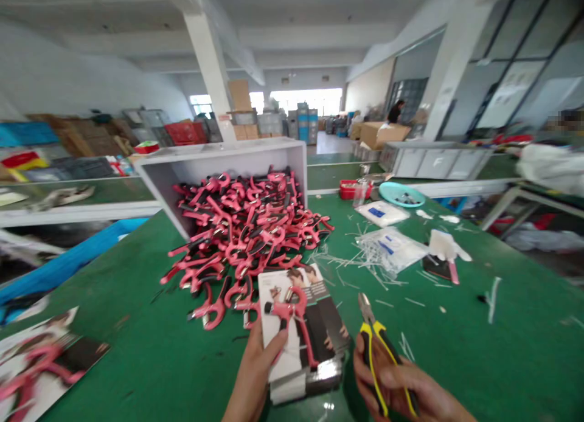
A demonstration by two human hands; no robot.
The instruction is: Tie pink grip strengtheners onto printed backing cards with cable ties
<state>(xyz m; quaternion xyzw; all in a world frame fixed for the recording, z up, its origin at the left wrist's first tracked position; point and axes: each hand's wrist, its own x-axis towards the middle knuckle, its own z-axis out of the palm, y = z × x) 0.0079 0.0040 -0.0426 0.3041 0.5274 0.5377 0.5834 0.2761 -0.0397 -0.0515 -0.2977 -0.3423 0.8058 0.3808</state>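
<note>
beneath a pale ceiling [296, 39], a green bench [159, 349] spreads out, with a printed card [322, 321] at its near side as landmark. the left hand [262, 361] pinches the card along its left side, thumb over a pink clamp [300, 309] lying on the card's face, so the clamp sits just right of that hand. right of the card, the right hand [392, 373] is wrapped around the handles of yellow-and-black pliers [366, 309], tip pointing away. behind the card, a heap of pink clamps [255, 221] spills from a tipped gray crate [228, 148]; behind it to the right lie white strips [414, 301] and a plastic bag [395, 252].
</note>
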